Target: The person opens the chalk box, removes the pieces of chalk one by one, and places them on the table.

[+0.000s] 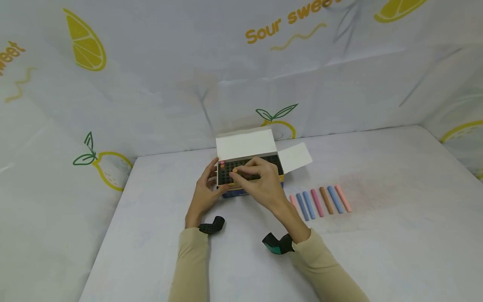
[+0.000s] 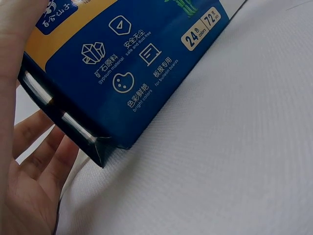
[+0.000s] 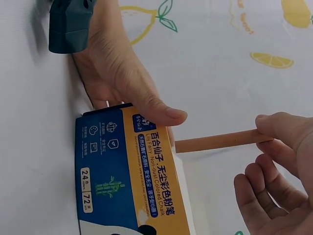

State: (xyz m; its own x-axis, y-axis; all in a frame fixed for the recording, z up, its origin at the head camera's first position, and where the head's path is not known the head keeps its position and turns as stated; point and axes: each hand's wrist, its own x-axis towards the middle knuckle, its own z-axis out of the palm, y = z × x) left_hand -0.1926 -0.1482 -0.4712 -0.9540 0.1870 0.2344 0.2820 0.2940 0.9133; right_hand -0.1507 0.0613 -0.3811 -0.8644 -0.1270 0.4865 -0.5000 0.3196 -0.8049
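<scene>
A blue and yellow box of coloured chalk (image 1: 235, 193) stands in the head view with its white lid (image 1: 246, 144) raised. My left hand (image 1: 203, 196) holds its left end, the thumb over the front edge and the other fingers along the side. Above the dark holes of the box, my right hand (image 1: 265, 184) pinches an orange chalk stick (image 3: 217, 141) at one end. The right wrist view shows the stick's other end at the box's opening; whether it enters a hole is hidden. Pink and orange chalk ends (image 1: 222, 164) show in the box's back left corner.
Several chalk sticks in pink, blue and brown (image 1: 326, 200) lie in a row on the white cloth right of the box, partly behind my right wrist. A white side flap (image 1: 296, 157) sticks out from the box's right end. A lemon-printed cloth wall (image 1: 170, 84) rises behind.
</scene>
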